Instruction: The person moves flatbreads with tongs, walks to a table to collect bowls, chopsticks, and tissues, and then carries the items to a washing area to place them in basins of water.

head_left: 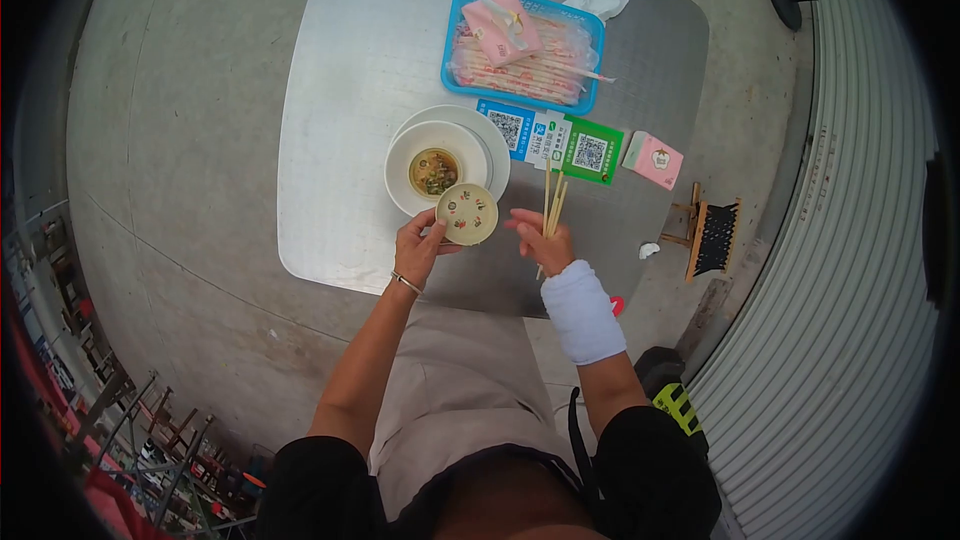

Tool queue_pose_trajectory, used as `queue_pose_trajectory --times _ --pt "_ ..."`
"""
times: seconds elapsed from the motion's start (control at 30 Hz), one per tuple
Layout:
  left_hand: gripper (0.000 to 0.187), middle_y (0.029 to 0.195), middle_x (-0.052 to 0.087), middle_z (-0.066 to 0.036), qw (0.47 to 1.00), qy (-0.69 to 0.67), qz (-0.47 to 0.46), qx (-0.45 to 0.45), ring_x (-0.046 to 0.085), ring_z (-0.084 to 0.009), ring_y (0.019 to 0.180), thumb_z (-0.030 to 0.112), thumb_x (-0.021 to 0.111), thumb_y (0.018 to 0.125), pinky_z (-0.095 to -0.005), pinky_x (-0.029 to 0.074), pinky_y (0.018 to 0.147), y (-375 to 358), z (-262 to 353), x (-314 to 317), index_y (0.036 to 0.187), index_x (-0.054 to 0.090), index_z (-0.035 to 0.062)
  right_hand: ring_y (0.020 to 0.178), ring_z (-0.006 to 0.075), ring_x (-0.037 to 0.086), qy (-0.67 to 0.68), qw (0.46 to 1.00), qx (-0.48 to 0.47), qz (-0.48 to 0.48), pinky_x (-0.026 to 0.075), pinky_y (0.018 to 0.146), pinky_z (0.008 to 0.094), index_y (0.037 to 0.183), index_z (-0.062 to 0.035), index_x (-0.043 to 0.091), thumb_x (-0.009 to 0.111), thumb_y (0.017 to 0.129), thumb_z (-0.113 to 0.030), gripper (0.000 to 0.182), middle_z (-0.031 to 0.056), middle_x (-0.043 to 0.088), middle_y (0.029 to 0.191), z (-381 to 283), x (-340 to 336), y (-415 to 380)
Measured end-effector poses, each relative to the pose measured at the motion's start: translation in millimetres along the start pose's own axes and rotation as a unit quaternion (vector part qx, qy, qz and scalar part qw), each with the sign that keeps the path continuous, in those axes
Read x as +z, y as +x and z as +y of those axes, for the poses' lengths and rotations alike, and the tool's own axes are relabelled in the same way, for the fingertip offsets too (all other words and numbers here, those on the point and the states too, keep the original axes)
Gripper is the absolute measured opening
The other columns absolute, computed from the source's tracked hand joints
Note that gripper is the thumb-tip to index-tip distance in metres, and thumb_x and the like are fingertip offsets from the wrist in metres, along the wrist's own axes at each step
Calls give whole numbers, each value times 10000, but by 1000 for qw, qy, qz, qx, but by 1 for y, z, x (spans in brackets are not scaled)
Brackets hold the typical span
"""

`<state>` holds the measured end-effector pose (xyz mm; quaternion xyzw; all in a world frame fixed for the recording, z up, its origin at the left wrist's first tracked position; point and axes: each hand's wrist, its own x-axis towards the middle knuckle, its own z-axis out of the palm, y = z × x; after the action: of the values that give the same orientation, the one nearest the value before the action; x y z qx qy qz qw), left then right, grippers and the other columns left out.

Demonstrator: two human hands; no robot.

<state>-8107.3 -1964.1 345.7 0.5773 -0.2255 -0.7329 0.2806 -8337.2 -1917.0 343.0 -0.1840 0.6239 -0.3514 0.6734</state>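
Note:
My left hand [418, 248] grips the lower left rim of a small pale dish [467, 214] with little red and green marks on its face. That dish overlaps the near edge of a white bowl [400, 165], which holds some brown broth with green bits [434, 172]. The bowl sits on a larger white plate [497, 145]. To the right of the dish, my right hand [545, 242] is closed around several wooden chopsticks [553, 208], which point away from me. Its index finger reaches toward the dish, and a white wristband [583, 315] wraps the wrist.
On the metal table [350, 50], a blue basket [449, 45] holds wrapped chopsticks and a pink tissue pack [490, 30]. Blue and green QR code cards [590, 152] lie in front of it. Another pink pack [655, 159] is near the right edge. Beyond stands a small folding stool [714, 237].

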Motion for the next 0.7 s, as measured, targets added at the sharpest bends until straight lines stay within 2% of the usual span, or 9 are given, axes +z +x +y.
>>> queue_pose_trajectory --times 0.07,0.17,0.27,0.37,0.4,0.47,0.5,0.57,0.7 --pt "303 975 591 -132 999 -23 -17 -33 658 -218 801 130 525 902 -283 592 629 -1 -11 17 1149 528 -46 649 101 561 50 998 -27 -22 406 465 212 1200 29 517 597 845 -169 414 95 633 943 0 12 -1" --pt "327 981 599 -137 998 -30 -37 -28 661 -210 776 151 533 902 -271 581 595 2 -18 41 1175 521 -27 748 151 607 108 993 -46 -14 519 572 261 1233 76 462 590 829 -67 447 124 625 1000 -2 11 7" --pt "306 885 593 -93 998 -2 -5 -56 631 -146 651 164 531 905 -220 524 486 1 -4 52 1150 522 -19 732 140 606 82 991 -91 58 511 554 243 1231 76 465 580 828 -42 434 124 627 985 -6 1 20" --pt "236 758 534 -40 989 30 113 90 526 -78 517 174 511 916 -188 434 418 -4 -16 20 1082 533 8 684 119 607 4 983 -155 98 514 552 236 1229 31 492 570 838 -42 406 107 636 957 3 -10 43" --pt "165 724 503 -24 977 23 168 127 425 -49 456 122 504 904 -178 366 380 -3 -20 6 1027 529 16 675 113 606 -17 978 -176 107 515 553 237 1229 21 498 571 839 -47 402 101 638 951 3 -9 50" --pt "204 753 514 -12 960 31 229 156 469 -50 538 81 503 879 -183 413 450 10 -35 -36 1070 530 13 664 113 608 -61 971 -196 123 518 571 253 1202 -15 533 596 830 -63 380 87 630 910 2 6 61" --pt "232 797 528 -13 955 56 250 146 510 -61 634 88 501 880 -195 453 531 17 -31 -49 1100 528 17 659 118 609 -77 968 -208 115 517 575 258 1194 -19 539 604 827 -70 376 88 625 899 5 11 68" --pt "291 947 569 -42 958 97 230 140 569 -108 793 121 488 903 -247 498 656 42 -29 -80 1178 511 27 645 144 614 -114 968 -204 94 509 589 273 1128 -30 587 615 835 -144 316 102 610 890 13 16 76" --pt "328 1066 591 -65 978 129 126 107 589 -133 902 174 473 926 -293 511 738 93 0 -99 1224 508 42 621 152 619 -156 949 -187 202 501 582 277 1060 -23 622 591 855 -208 278 94 618 806 31 5 92"
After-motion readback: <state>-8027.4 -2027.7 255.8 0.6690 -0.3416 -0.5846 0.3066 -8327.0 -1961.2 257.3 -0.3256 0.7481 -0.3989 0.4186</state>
